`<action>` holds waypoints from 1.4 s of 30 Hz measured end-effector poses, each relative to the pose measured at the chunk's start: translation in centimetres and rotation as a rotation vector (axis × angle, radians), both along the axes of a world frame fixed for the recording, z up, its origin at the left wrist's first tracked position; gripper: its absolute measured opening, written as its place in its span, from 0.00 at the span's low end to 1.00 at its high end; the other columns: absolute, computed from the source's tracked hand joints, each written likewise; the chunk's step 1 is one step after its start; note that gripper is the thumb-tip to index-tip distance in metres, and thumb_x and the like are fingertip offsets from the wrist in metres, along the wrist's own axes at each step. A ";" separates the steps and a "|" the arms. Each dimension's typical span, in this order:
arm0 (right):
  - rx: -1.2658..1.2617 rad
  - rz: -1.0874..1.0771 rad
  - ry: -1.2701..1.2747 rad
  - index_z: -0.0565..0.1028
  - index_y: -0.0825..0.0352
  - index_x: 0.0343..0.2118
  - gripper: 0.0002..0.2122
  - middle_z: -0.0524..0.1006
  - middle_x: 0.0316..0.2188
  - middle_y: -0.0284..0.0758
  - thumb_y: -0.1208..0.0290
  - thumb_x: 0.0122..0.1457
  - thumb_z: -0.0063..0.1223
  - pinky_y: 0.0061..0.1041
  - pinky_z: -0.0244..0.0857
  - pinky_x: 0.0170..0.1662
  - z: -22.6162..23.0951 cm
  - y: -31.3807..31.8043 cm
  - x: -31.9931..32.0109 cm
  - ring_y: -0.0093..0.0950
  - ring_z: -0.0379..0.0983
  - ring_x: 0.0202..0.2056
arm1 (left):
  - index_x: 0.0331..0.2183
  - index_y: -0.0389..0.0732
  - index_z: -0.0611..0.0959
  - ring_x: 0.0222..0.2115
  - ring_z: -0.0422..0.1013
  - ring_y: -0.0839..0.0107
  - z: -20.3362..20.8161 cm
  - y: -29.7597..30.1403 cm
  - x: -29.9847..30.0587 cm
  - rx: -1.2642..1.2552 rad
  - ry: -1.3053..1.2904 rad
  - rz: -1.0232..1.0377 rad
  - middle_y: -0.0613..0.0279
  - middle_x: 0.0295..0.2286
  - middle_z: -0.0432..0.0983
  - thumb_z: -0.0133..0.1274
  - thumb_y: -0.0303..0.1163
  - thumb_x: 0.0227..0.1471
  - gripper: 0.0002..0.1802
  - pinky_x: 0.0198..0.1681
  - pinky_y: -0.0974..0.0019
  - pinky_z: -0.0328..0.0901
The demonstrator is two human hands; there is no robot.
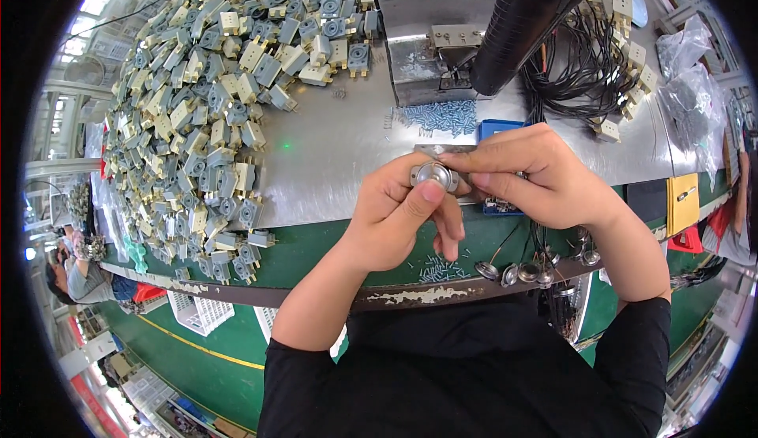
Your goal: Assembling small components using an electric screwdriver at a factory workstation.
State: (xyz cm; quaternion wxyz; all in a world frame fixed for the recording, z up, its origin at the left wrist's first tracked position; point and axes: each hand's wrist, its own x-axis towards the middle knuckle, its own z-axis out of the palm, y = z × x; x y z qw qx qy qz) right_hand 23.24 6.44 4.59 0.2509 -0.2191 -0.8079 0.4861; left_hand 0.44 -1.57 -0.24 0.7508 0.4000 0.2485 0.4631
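Observation:
My left hand [399,219] is closed on a small round metal part with flat side ears [433,173]; its thumb presses on the domed face. The fingers of my right hand [545,176] meet that part from the right, index finger and thumb close together. Whatever lies between those fingertips is hidden. Just behind my fingertips shows a flat metal plate [446,150]. A blue tray [500,129] lies partly under my right hand. Loose small screws [439,269] are scattered on the green mat, close below my left hand.
A large heap of grey and cream connector blocks [213,99] covers the left. Behind my hands are a pile of bluish screws [442,116], a metal fixture [418,43] and a thick black tube [529,28]. Black cables [580,75] lie right; round metal parts on wires [509,274] line the front edge.

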 end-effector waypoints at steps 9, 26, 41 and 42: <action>0.111 -0.035 -0.049 0.84 0.73 0.47 0.15 0.82 0.26 0.41 0.78 0.57 0.59 0.32 0.67 0.34 0.8 0.0 1.2 0.33 0.75 0.27 | 0.54 0.29 0.77 0.30 0.81 0.69 3.1 -0.7 -1.7 0.120 0.375 -0.035 0.54 0.30 0.84 0.63 0.17 0.55 0.25 0.37 0.67 0.76; 0.492 -0.137 -0.569 0.80 0.69 0.33 0.15 0.77 0.29 0.40 0.75 0.38 0.70 0.38 0.67 0.42 -0.3 -0.9 2.8 0.45 0.71 0.35 | 0.43 0.40 0.87 0.38 0.76 0.56 2.9 -12.7 -15.6 0.468 1.936 0.719 0.56 0.37 0.78 0.69 0.26 0.41 0.22 0.42 0.60 0.71; 0.467 -0.113 -0.590 0.77 0.69 0.29 0.07 0.76 0.31 0.40 0.80 0.46 0.65 0.39 0.63 0.44 -1.6 -1.0 2.5 0.44 0.71 0.36 | 0.43 0.37 0.84 0.47 0.73 0.52 0.8 -14.0 -15.9 0.407 1.699 0.616 0.54 0.45 0.79 0.67 0.21 0.45 0.20 0.51 0.55 0.69; 0.466 -0.094 -0.586 0.78 0.69 0.29 0.06 0.77 0.31 0.40 0.79 0.47 0.64 0.40 0.63 0.44 -1.6 -1.0 2.4 0.44 0.72 0.37 | 0.45 0.36 0.84 0.48 0.73 0.51 1.0 -14.1 -16.3 0.404 1.703 0.558 0.53 0.46 0.78 0.67 0.21 0.45 0.21 0.52 0.55 0.69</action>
